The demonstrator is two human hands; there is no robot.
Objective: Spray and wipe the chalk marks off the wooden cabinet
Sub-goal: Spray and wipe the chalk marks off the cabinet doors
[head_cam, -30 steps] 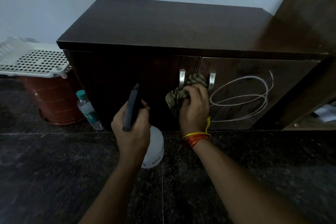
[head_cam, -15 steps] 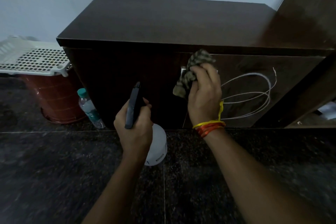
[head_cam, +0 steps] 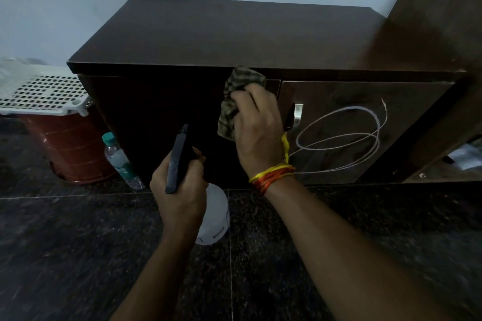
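Note:
A dark wooden cabinet [head_cam: 234, 34] stands against the wall. White looping chalk marks [head_cam: 341, 138] cover its right door, beside a metal handle [head_cam: 298, 115]. My right hand [head_cam: 257, 128] grips a striped cloth [head_cam: 236, 96] and presses it against the upper part of the left door, close to the door gap. My left hand [head_cam: 180, 185] holds a spray bottle [head_cam: 212, 216] with a black trigger head and white body, in front of the left door, nozzle pointing up at the cabinet.
A red bucket [head_cam: 70, 148] with a white perforated basket [head_cam: 41, 94] on it stands left of the cabinet. A clear water bottle [head_cam: 120, 161] leans at the cabinet's lower left corner. Taller dark furniture [head_cam: 443, 15] rises at the right. The floor is dark speckled tile.
My right hand has carried the cloth from the handles up and then leftwards onto the top of the left door. The right handle is uncovered. My left hand stays nearly still with the bottle.

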